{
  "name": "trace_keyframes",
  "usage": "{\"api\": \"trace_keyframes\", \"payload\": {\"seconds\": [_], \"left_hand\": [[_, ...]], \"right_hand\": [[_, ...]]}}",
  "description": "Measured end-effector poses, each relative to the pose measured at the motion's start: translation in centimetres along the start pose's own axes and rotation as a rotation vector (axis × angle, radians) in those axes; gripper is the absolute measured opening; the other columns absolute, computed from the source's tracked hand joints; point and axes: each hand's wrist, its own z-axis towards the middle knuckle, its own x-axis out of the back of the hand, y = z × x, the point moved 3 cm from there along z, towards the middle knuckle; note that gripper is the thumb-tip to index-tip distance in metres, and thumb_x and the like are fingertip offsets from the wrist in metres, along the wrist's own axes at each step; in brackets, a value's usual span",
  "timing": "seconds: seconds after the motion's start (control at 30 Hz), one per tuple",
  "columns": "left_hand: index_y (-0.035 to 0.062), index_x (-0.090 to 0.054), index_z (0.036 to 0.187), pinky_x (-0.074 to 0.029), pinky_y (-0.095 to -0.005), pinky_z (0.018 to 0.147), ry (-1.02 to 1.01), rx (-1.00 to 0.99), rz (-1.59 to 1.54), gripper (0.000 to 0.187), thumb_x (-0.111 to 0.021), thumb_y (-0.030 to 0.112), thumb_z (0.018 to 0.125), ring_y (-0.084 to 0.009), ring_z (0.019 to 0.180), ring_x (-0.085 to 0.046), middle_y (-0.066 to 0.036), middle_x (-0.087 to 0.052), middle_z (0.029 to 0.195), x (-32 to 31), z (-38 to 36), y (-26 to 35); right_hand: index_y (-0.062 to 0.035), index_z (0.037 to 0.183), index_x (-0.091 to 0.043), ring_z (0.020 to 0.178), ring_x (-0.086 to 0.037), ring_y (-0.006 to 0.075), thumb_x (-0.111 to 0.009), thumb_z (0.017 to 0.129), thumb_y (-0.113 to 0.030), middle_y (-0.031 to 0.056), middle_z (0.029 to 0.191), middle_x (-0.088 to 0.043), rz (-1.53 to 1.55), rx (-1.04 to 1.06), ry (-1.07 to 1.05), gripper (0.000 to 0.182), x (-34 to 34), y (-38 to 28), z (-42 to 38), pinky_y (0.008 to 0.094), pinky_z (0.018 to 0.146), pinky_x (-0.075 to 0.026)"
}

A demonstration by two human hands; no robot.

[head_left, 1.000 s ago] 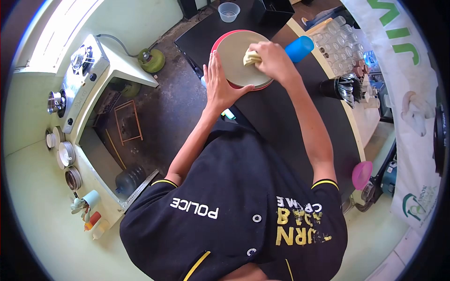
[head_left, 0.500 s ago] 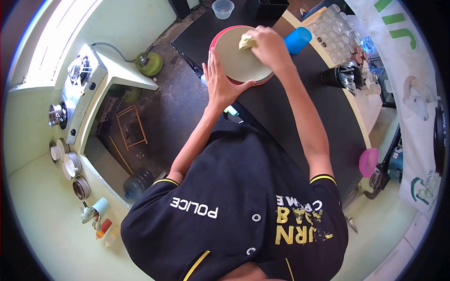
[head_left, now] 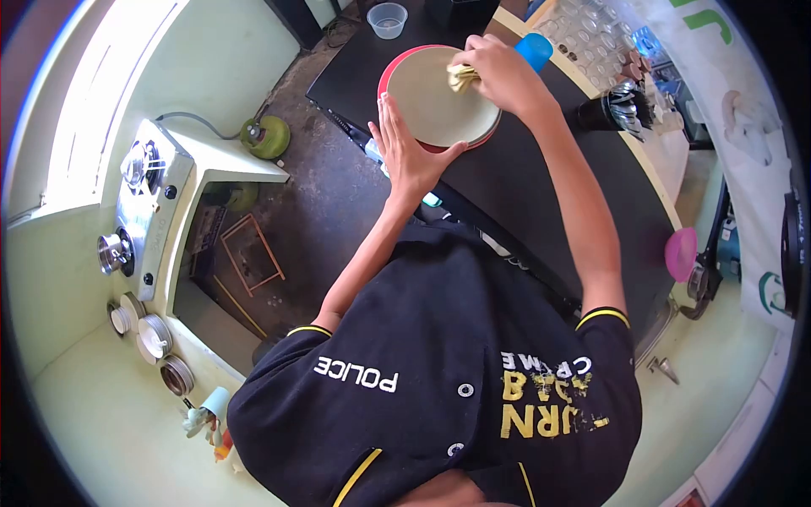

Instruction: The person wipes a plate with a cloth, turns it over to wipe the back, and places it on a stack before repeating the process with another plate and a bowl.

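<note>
A round cream tray with a red rim (head_left: 431, 101) lies at the near edge of the dark table. My left hand (head_left: 411, 159) rests along its near left rim, fingers stretched out and thumb spread to the right. Bunched in my right hand (head_left: 504, 74) is a yellowish cloth (head_left: 461, 78), touching the upper right part of the tray's surface. Just beyond that hand lies a blue cup (head_left: 534, 52).
A clear plastic tub (head_left: 387, 20) stands behind the tray. To the right are a black holder of cutlery (head_left: 598, 113), rows of glasses (head_left: 583, 38) and a pink bowl (head_left: 681, 254). A stove (head_left: 155, 207) stands at the left.
My right hand has shifted slightly right with the cloth over the tray. My left hand keeps its place at the rim. The camera view has turned a little.
</note>
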Motion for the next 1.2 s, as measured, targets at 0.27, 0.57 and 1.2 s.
{"api": "trace_keyframes", "payload": {"seconds": [0.27,0.57,1.2], "left_hand": [[0.0026,-0.008,0.169,-0.005,-0.0592,0.131,-0.035,0.005,-0.007,0.147,-0.095,0.057,0.065,-0.0341,0.164,-0.018,-0.022,-0.019,0.175,0.1,-0.1,-0.6],[-0.0005,-0.012,0.168,-0.005,-0.0603,0.131,-0.050,-0.046,-0.031,0.140,-0.094,0.055,0.070,-0.0350,0.164,-0.017,-0.022,-0.025,0.173,0.7,-0.1,-1.0],[-0.0053,-0.016,0.166,-0.010,-0.0571,0.131,0.026,-0.406,-0.255,0.108,-0.083,0.025,0.086,-0.0455,0.161,-0.019,-0.032,-0.026,0.170,3.6,-4.8,5.4]], "right_hand": [[0.0004,0.094,-0.075,0.098,-0.073,0.0368,-0.073,0.078,-0.006,0.0226,0.096,-0.075,-0.030,-0.224,-0.529,0.017,-1.8,-2.6,-2.8,0.0459,0.088,-0.059],[-0.0071,0.113,-0.077,0.098,-0.073,0.0359,-0.076,0.083,-0.015,0.0161,0.105,-0.076,0.530,-0.367,0.109,0.031,-1.4,0.2,0.7,0.0459,0.088,-0.059],[-0.0025,0.123,-0.070,0.098,-0.072,0.0115,-0.078,0.097,-0.030,0.0068,0.111,-0.074,1.228,-0.653,0.327,0.039,1.8,-6.2,-13.0,0.0303,0.085,-0.057]]}}
